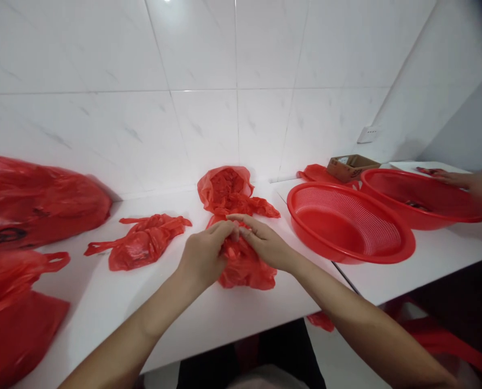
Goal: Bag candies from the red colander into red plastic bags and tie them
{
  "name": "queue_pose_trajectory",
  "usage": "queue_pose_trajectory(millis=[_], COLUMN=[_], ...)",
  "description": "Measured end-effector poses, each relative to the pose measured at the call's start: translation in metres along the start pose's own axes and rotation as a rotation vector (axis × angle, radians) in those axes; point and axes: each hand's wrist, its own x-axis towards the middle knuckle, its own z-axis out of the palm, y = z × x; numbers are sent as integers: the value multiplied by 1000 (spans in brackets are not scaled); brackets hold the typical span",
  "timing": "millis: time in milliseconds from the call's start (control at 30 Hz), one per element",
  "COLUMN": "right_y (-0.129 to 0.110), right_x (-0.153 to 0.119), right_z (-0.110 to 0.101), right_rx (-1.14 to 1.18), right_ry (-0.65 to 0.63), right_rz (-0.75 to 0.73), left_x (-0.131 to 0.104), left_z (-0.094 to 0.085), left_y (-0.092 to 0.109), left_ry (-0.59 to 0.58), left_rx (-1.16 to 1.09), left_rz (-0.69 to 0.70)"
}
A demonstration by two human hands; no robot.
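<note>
Both hands meet over a red plastic bag (249,270) near the table's middle. My left hand (208,248) has its fingers closed on the bag's gathered top. My right hand (263,240) comes in from the other side, thumb and fingers pinched on the same bag, close to the left fingertips. What lies inside the bag cannot be made out. Directly behind it, an opened red bag (226,189) stands against the wall side, crumpled red plastic in its mouth. Left of my hands lies a smaller red bag (137,246) with its handles spread out.
Large red bags (38,200) fill the left side. At the right are a red perforated basket (346,221), a second red basket (411,213) and a cardboard box (352,167). Another person's hand (451,177) reaches over the second basket. The white table (200,324) ends near my body.
</note>
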Motion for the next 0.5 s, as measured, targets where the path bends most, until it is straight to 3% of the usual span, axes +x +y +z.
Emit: queue_pose_trajectory(millis=[100,167,267,400,500], right_y=[4,1,-3,12,41], right_x=[-3,-7,-12,-24,-39], right_z=[-1,-2,-2,-12,-35], right_rx=[66,58,-112,-645,-920], right_ry=[-89,-146,-99,77,131], right_rz=[28,26,-55,-286,-216], left_x=[-7,-12,-20,-43,-68], left_z=[7,8,6,4,2], left_y=[-5,-7,-11,-29,-46], left_ry=[137,158,54,-118,-192], left_rx=[51,32,-42,-96,-159], left_rz=[46,47,18,-155,-335])
